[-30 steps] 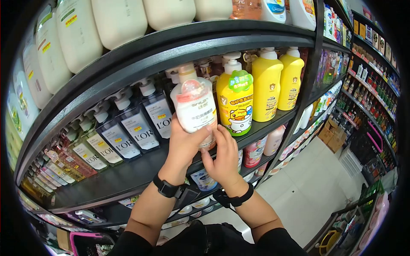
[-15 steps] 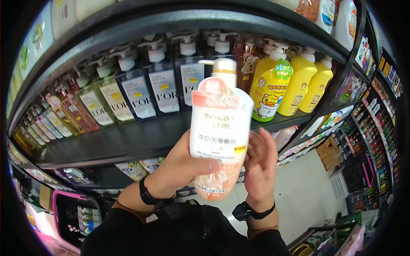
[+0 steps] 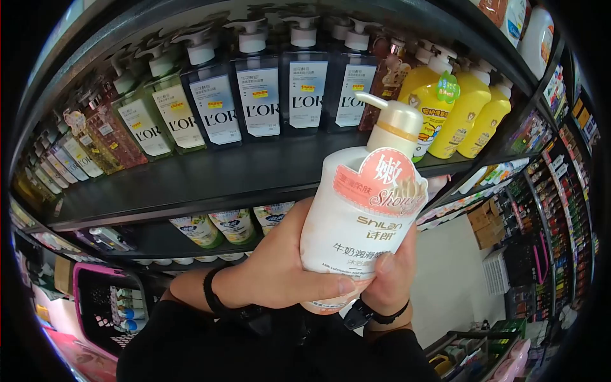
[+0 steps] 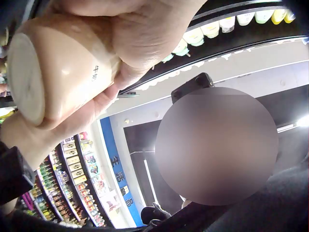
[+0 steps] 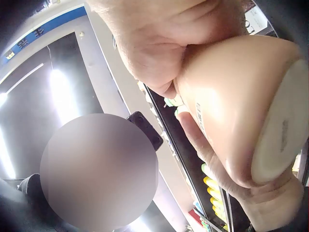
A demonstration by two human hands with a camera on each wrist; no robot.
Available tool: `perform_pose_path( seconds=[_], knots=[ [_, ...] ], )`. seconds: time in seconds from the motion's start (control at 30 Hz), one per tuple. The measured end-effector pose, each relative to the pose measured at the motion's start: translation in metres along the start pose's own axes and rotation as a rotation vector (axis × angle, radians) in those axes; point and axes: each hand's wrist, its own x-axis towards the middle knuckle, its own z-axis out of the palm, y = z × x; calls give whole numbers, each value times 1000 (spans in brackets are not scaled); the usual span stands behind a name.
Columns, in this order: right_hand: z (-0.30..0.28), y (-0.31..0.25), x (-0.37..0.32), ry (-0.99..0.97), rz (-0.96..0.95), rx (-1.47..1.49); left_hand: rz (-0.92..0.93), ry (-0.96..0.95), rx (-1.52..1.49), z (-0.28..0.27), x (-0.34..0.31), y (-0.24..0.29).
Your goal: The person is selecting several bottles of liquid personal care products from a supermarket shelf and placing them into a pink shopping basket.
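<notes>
A white pump bottle [image 3: 356, 242] with a gold-and-cream pump head and a pink tag stands tilted in both hands in the head view. My left hand [image 3: 273, 267] grips its lower left side, thumb across the front. My right hand [image 3: 393, 274] holds the lower right side, thumb on the label and the other fingers hidden behind. From the left wrist view, the bottle's peach base [image 4: 67, 72] shows beside the left hand [image 4: 145, 38]. The right wrist view has the bottle's underside [image 5: 285, 125] near the right hand [image 5: 169, 43].
Dark pump bottles [image 3: 258, 95] line the shelf [image 3: 184, 175] behind, with yellow bottles [image 3: 458, 121] at its right end. Tubs [image 3: 197, 230] stand on the shelf below. A pink-rimmed black basket [image 3: 79, 305] is at lower left; cardboard boxes [image 3: 487, 223] sit on the floor at right.
The bottle has come off the shelf and closer to the camera, its label now readable. My right hand, apart from the bottle half a second ago, now holds its right side.
</notes>
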Motion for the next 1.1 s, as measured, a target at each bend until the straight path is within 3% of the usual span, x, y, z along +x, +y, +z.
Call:
perform_pose_path(
  seconds=[0.53,0.73,0.83,1.1],
  knots=[
    [8,5,3,-77,10,-42,-55,15,-234,-9,-14,-7],
    [24,16,0,-136,148,8,-79,-24,-274,-24,-37,0],
    [37,27,0,-207,169,60,-89,101,-348,-24,-56,6],
    [98,55,-8,-323,349,67,-14,138,-394,-61,-129,24]
  ],
)
